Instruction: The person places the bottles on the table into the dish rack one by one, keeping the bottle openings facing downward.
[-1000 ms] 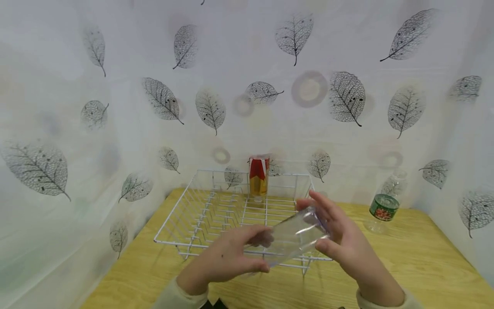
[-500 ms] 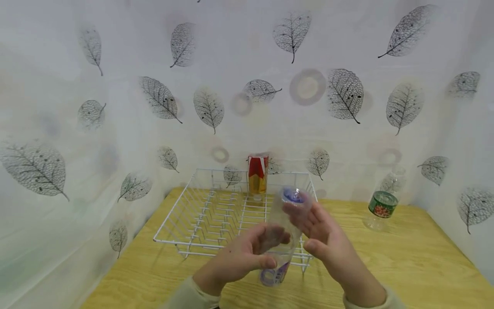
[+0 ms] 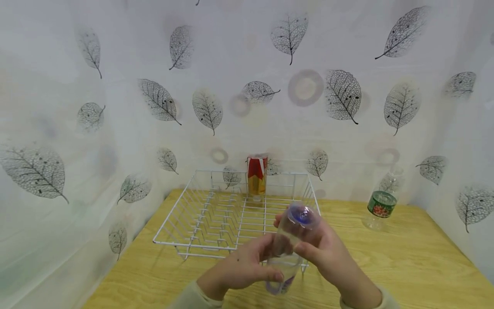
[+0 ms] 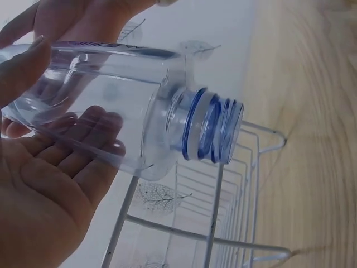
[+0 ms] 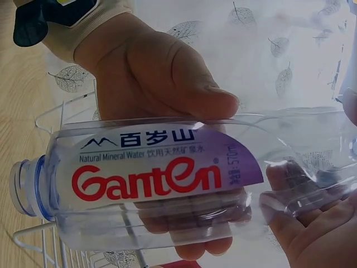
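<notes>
1. Held in both hands, at the near side of the rack: clear Ganten water bottle [image 3: 286, 262], tilted neck-down, blue-ringed neck [image 4: 215, 128] toward 7 o'clock in the head view, base toward 1.
2. On its 8 o'clock side, left-hand grip [image 3: 243, 266]: holding the bottle near the neck, thumb in front, fingers behind.
3. At 3 o'clock, right-hand grip [image 3: 328, 253]: closed round the bottle near its base.
4. Toward 10 o'clock: white wire rack [image 3: 193, 245]; at its 12 o'clock edge, red-and-gold container [image 3: 257, 178].
5. Toward 2 o'clock: green-labelled clear bottle [image 3: 382, 204], standing on the wood-grain desk [image 3: 417, 253].
6. Behind, at 12: leaf-print sheet [image 3: 239, 43].
</notes>
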Tool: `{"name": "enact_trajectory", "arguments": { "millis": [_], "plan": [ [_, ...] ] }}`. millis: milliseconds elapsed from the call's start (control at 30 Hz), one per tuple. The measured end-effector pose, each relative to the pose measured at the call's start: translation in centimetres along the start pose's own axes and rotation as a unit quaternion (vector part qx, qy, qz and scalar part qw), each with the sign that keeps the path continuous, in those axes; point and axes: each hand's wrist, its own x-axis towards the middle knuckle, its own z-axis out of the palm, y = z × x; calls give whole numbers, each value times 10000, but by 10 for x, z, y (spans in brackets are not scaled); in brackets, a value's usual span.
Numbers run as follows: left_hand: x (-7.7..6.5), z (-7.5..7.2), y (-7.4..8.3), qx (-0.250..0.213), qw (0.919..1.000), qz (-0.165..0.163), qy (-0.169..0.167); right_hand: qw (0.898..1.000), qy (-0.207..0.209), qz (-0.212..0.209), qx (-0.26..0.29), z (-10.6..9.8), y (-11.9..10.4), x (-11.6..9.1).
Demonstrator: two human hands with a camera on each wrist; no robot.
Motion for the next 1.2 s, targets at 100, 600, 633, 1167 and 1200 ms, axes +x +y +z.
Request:
{"name": "enact_trajectory", "arguments": {
  "millis": [100, 600, 633, 1167, 1200],
  "plan": [
    [-1, -1, 1, 331, 9994, -50, 92, 10000, 24, 8, -26, 0, 0, 0],
    [-11, -25, 8, 1436, 9848, -589, 775, 9977, 221, 161, -628, -5, 0, 1],
    [-13, -28, 9, 1423, 9843, -645, 822, 9977, 210, 157, -625, -5, 0, 1],
    [-45, -106, 6, 2844, 9180, -1443, 2357, 9981, 222, 312, -479, -9, -1, 2],
    [-48, -111, 5, 2856, 9162, -1450, 2408, 9979, 227, 335, -502, -10, -1, 2]
  ]
}}
